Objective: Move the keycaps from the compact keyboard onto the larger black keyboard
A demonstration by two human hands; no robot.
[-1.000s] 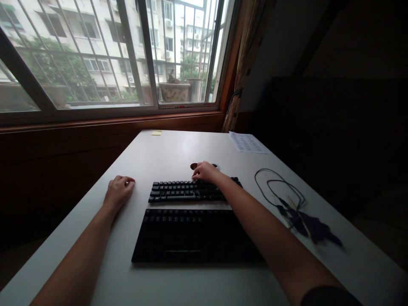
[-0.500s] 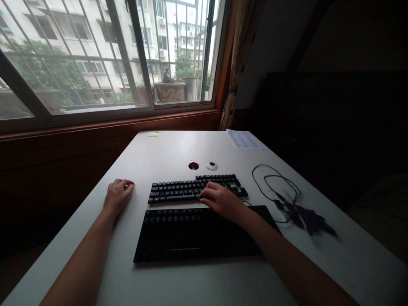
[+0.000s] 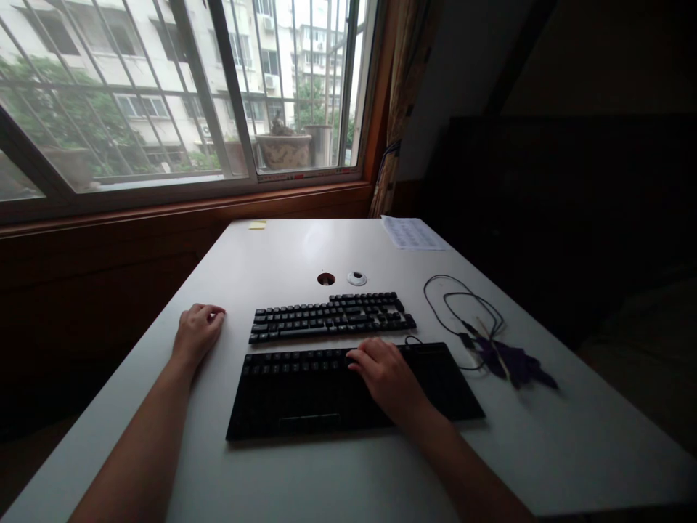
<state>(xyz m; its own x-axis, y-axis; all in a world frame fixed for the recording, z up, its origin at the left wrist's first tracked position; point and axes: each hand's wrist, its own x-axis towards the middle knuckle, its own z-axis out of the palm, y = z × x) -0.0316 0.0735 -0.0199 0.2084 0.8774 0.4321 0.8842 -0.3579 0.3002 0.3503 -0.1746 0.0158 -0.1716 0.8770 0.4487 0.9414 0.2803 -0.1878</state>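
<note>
A black keyboard (image 3: 327,403) lies on the white table, with keycaps (image 3: 294,368) seated along its far left rows. My right hand (image 3: 384,370) is over its far edge, fingers pinched at the right end of those rows. The keycap between the fingertips is small, dark and mostly hidden. Behind the keyboard, loose black keycaps (image 3: 305,319) are laid out in keyboard order, with gaps toward the right. My left hand (image 3: 197,330) rests on the tabletop left of them, fingers loosely bent and holding nothing.
A black cable (image 3: 462,277) loops at the right beside a dark purple cloth (image 3: 517,363) with a thin stick on it. Printed paper (image 3: 412,234) and a yellow note (image 3: 258,225) lie at the far edge. A cable hole (image 3: 326,279) and its white cover (image 3: 356,278) sit mid-table.
My right hand has moved from the loose keycaps back toward me, onto the keyboard's far edge. My left hand stays resting on the table. The view has shifted slightly.
</note>
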